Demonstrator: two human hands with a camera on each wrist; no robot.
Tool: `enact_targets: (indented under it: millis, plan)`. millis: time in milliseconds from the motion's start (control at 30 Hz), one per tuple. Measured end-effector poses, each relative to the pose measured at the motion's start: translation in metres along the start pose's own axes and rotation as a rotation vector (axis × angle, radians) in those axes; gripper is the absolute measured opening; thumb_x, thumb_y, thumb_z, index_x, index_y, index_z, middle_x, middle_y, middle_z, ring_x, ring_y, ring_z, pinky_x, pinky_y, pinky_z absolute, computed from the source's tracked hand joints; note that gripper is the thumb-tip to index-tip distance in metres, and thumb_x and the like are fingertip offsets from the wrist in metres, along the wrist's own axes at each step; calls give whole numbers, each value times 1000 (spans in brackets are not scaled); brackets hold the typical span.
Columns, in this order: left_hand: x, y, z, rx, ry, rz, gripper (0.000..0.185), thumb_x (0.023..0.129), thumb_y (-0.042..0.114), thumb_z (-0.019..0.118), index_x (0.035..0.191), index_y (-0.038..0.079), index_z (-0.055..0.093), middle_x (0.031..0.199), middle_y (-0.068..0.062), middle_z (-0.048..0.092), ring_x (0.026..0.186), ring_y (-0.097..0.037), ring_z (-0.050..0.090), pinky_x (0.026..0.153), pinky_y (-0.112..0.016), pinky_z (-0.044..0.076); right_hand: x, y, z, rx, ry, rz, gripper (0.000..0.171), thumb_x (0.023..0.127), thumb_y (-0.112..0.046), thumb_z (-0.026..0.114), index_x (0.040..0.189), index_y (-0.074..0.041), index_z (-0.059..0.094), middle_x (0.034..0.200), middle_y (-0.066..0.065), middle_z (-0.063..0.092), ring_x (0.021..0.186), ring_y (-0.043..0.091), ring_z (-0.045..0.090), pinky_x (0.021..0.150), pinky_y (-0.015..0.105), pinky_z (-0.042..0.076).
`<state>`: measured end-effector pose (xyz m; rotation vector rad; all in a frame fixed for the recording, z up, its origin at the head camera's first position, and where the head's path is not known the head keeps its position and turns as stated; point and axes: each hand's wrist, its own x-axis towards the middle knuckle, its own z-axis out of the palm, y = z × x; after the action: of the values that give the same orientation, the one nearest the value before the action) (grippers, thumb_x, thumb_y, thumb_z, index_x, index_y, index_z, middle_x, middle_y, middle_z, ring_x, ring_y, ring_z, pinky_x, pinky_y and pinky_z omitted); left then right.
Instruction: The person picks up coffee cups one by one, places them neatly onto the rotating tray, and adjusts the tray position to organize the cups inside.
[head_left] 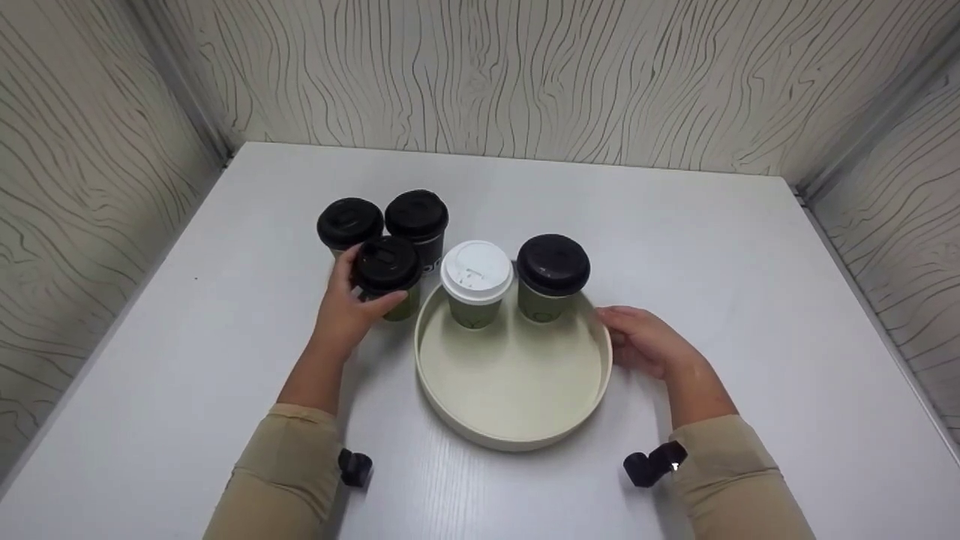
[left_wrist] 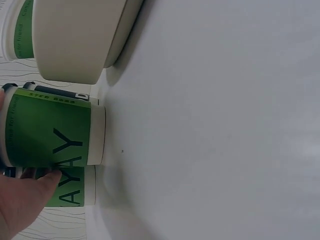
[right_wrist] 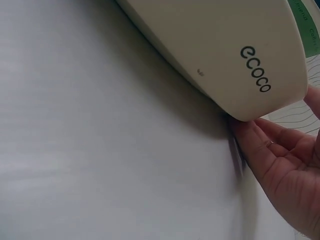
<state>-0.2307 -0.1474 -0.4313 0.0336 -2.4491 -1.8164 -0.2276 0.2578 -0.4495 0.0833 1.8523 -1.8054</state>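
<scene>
My left hand (head_left: 346,311) grips a green paper coffee cup (left_wrist: 50,130) with a black lid, thumb across its near side and fingers round the far left. The cup stands upright just left of a round cream tray (head_left: 517,405). At the tray's right edge, my right hand (head_left: 645,341) holds the wall, with the thumb at the rim and the other fingers low against the outside and bottom edge. Inside the tray, towards the back, are a green cup with a white lid (head_left: 477,274) and a green cup with a black lid (head_left: 553,266).
Behind the gripped cup stand two more black-lidded cups, one green (head_left: 349,225) and one dark (head_left: 417,217). All of it is on a white table (head_left: 675,225), enclosed by wood-grain patterned panels (head_left: 510,82) at the back and sides.
</scene>
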Motion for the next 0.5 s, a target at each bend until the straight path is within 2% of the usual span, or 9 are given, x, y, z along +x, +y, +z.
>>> enact_targets:
  millis: [233,500]
  plan:
    - [0,-1,-1,-6,-12,-1,92,66,31,82,139,21,28,143,-2,34,129,-27,33,107,-43,24,7,-2,1,-40,33,-16,56,94,-33,49,131,8,39,118,16,59,108,20,58,89,32,47]
    - [2,-1,-1,13,-8,-14,92,66,31,82,140,20,28,143,-4,34,130,-26,32,108,-41,23,10,-2,2,-22,32,-53,54,94,-30,50,130,9,40,115,12,61,105,17,58,88,29,47]
